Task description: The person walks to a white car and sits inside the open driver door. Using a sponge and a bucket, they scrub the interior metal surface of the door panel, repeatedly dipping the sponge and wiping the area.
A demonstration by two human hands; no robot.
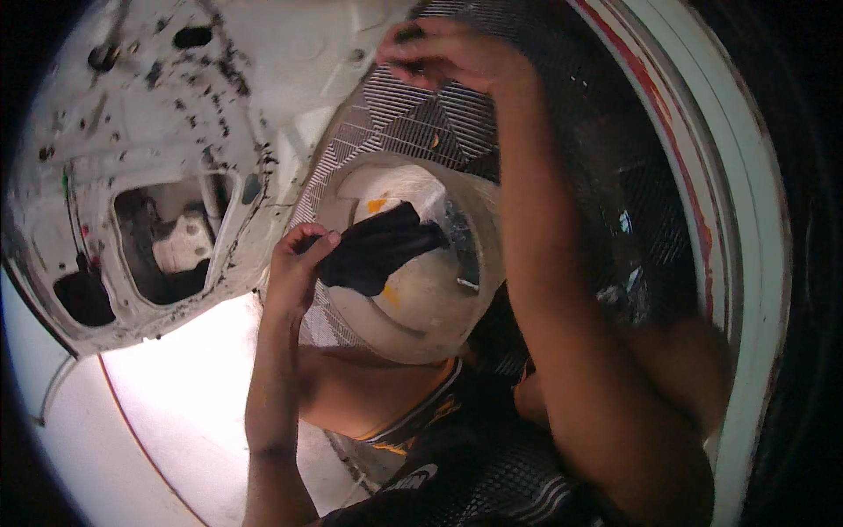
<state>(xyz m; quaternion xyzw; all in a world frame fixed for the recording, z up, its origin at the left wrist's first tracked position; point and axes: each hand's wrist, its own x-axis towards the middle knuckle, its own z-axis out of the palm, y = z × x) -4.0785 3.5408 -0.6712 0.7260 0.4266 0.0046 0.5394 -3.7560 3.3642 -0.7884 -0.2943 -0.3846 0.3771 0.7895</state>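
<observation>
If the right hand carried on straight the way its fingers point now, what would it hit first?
Probably the pale, dark-smeared panel: the fingers of the right hand point left toward it in the picture. Depth is unclear from this one view, so the hand might pass in front of it.

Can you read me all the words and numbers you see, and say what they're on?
White print on the dark clothes: it looks like letters, but I won't copy them out.
Orange marks near the clothes' striped edge: too blurred to read.
Black cloth: no writing shows.
</observation>
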